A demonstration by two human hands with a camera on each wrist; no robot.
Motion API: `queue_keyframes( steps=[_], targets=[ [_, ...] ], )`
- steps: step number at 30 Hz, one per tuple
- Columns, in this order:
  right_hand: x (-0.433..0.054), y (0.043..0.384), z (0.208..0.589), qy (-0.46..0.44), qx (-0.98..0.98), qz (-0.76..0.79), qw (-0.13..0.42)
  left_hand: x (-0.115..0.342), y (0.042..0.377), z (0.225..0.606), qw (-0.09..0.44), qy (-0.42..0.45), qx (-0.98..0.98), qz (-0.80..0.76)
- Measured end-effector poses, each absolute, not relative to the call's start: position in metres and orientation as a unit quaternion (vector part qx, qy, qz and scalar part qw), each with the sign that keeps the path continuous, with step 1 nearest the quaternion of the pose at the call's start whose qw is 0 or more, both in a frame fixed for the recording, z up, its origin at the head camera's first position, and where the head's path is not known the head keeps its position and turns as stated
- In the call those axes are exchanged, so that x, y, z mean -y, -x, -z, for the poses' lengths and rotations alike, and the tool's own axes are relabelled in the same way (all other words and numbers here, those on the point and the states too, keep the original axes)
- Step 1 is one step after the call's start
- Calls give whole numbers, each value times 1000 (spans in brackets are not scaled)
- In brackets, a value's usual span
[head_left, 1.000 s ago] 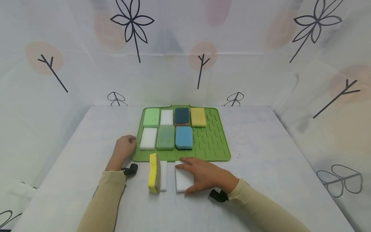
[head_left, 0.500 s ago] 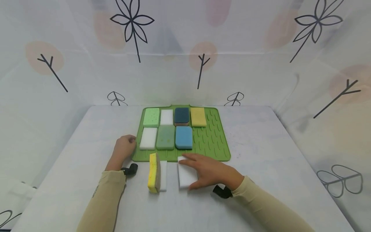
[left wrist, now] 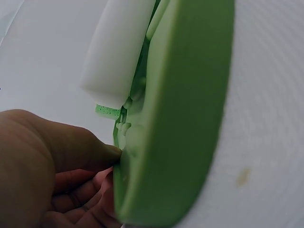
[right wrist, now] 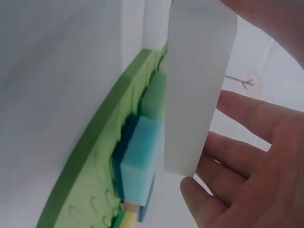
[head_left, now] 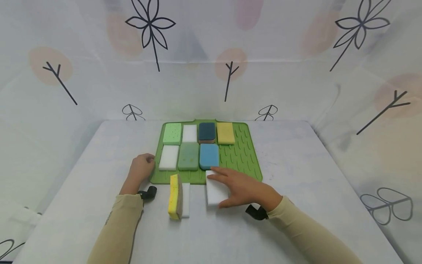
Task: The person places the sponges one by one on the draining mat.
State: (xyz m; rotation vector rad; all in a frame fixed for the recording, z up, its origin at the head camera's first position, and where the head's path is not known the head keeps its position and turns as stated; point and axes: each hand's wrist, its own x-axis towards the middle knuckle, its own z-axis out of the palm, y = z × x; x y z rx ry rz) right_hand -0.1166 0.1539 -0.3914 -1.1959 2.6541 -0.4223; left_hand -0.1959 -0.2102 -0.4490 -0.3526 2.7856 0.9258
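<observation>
My right hand (head_left: 245, 189) grips a white sponge (head_left: 215, 192) by its ends, the thumb at the near end and fingertips at the far end. In the right wrist view this sponge (right wrist: 199, 90) is clear of the table, and its far end overlaps the front edge of a green ridged mat (head_left: 242, 165). My left hand (head_left: 141, 168) pinches the mat's left edge, as the left wrist view shows with the thumb (left wrist: 102, 154) on the rim. A blue sponge (head_left: 209, 156) lies on the mat just beyond the held sponge.
On the mat, two rows of sponges include a white one (head_left: 169, 157), a green one (head_left: 188, 157), a dark blue one (head_left: 206, 132) and a yellow one (head_left: 225, 133). In front of it, a yellow sponge (head_left: 174, 198) stands on edge beside another white sponge (head_left: 186, 200).
My right hand has lifted the white sponge and carried it forward and slightly right, toward the mat. My left hand has stayed at the mat's edge.
</observation>
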Motion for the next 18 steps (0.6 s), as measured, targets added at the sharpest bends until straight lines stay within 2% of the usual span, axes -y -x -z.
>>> queue_keyframes(
  steps=[18],
  targets=[
    [-168, 134, 378, 385, -906, 154, 87, 211, 196, 449, 98, 125, -936, -315]
  ],
)
